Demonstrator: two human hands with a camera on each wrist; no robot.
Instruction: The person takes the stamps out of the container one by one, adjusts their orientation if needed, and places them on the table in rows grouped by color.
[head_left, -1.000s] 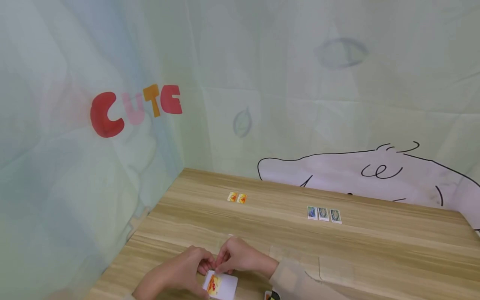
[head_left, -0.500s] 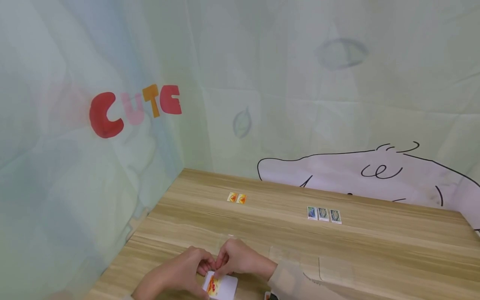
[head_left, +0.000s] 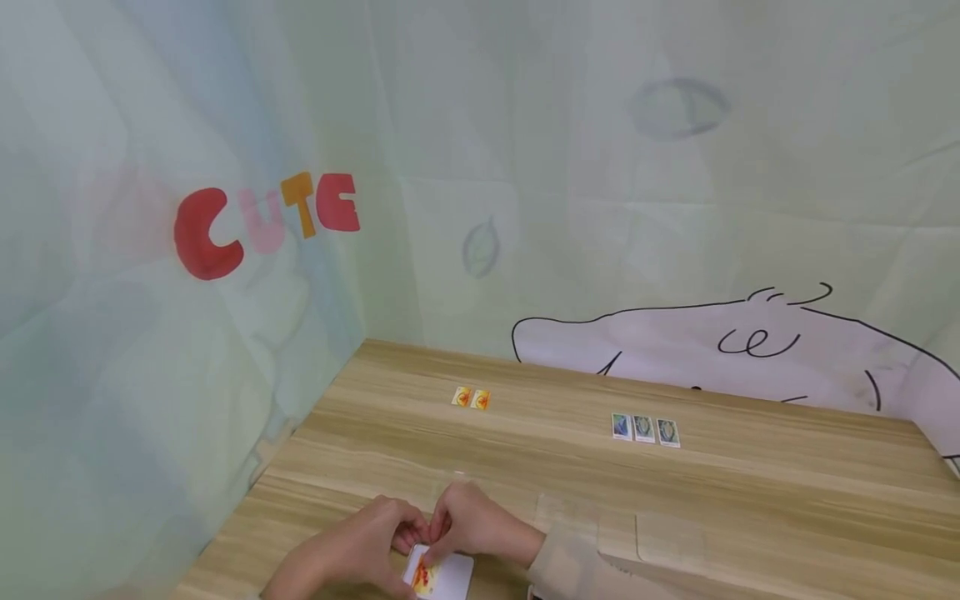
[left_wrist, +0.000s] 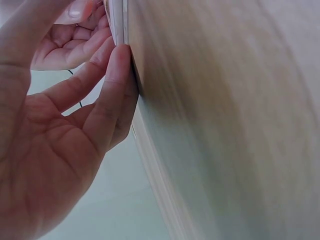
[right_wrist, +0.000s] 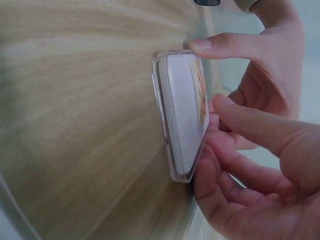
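A clear case (right_wrist: 161, 100) holding a stack of white cards (right_wrist: 185, 112) lies at the near edge of the head view. A small picture card (head_left: 424, 580) in orange, yellow and red lies on its white top face, toward the left side. My left hand (head_left: 356, 546) grips the case, thumb at the near edge and fingers at the far edge. My right hand (head_left: 474, 527) bends over the far edge, its thumb on the upper end of the picture card and its other fingers curled at the edge of the case.
Two orange picture cards (head_left: 471, 398) lie far back on the wooden table (head_left: 525, 442). Right of them three bluish cards (head_left: 644, 428) form a row. A faint, clear rectangular piece (head_left: 670, 540) lies beyond my right sleeve (head_left: 581, 565). Printed cloth walls (head_left: 600, 208) stand behind and left.
My right thumb has slid nearer over the picture card, from its far end. My left hand keeps its grip on the case. The head view has shifted slightly.
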